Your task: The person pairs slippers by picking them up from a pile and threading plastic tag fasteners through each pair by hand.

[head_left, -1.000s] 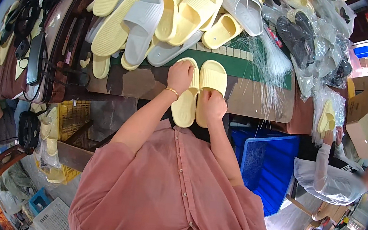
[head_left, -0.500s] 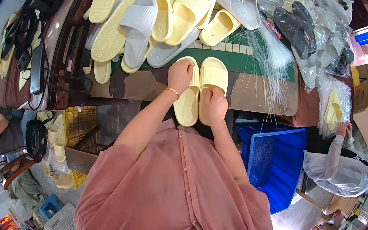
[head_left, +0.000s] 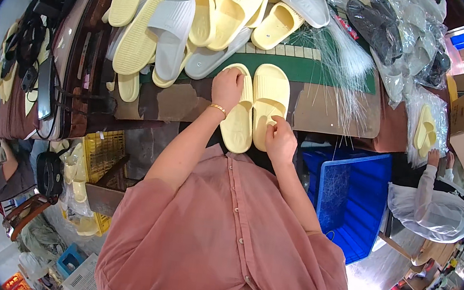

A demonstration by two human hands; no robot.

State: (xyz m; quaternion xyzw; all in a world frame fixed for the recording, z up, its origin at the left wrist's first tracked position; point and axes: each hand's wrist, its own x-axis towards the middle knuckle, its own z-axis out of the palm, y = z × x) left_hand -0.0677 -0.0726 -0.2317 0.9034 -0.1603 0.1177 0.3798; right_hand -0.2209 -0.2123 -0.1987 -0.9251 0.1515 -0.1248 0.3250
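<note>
Two pale yellow slide slippers lie side by side at the table's front edge, toes away from me, heels over the edge. My left hand (head_left: pixel 227 90) is closed over the strap of the left slipper (head_left: pixel 237 129), its fingertips partly hidden. Over the outer side of the right slipper (head_left: pixel 272 86), behind its strap, is my right hand (head_left: pixel 281 141). Its fingers are curled with thumb and forefinger pinched together; whatever lies between them is too small to see.
Yellow and grey slippers (head_left: pixel 170 21) are heaped at the table's back. White fine strands (head_left: pixel 344 60) spread over the green mat (head_left: pixel 310 72). Bagged dark slippers (head_left: pixel 373 29) lie right. A blue crate (head_left: pixel 352 200) stands below; another person (head_left: pixel 433 201) works at far right.
My right hand has shifted from the right slipper's strap down toward its heel side, exposing more of the strap. The left hand stays on the left slipper. The view has shifted slightly.
</note>
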